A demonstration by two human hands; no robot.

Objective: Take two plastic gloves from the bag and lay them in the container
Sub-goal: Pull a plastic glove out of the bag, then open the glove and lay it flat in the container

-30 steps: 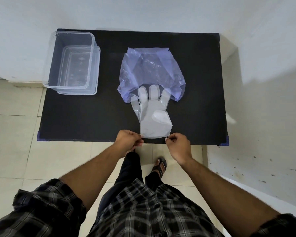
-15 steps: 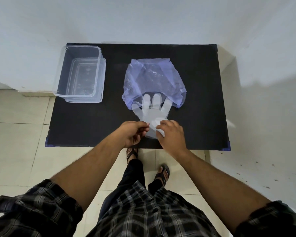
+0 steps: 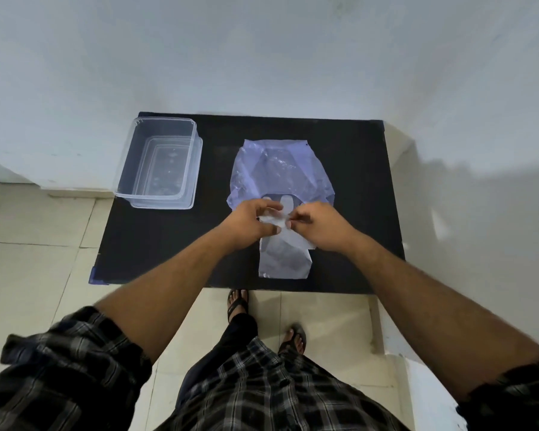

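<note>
A bluish translucent bag [image 3: 280, 169] lies flat in the middle of the black table [image 3: 355, 194]. A clear plastic glove [image 3: 283, 259] lies in front of it, its cuff near the table's front edge and its fingertips under the bag's mouth. My left hand [image 3: 249, 223] and my right hand [image 3: 321, 227] meet over the glove's palm. Both pinch a crumpled fold of the thin glove plastic between their fingertips. The clear rectangular container [image 3: 161, 164] stands at the table's far left with nothing in it.
The table stands against a white wall at the back and close to a wall on the right. Tiled floor shows to the left and in front. My feet in sandals [image 3: 237, 303] are just under the table's front edge.
Both hands have moved from the glove's cuff at the table's front edge up to its palm and now pinch the plastic there. The view has tilted upward.
</note>
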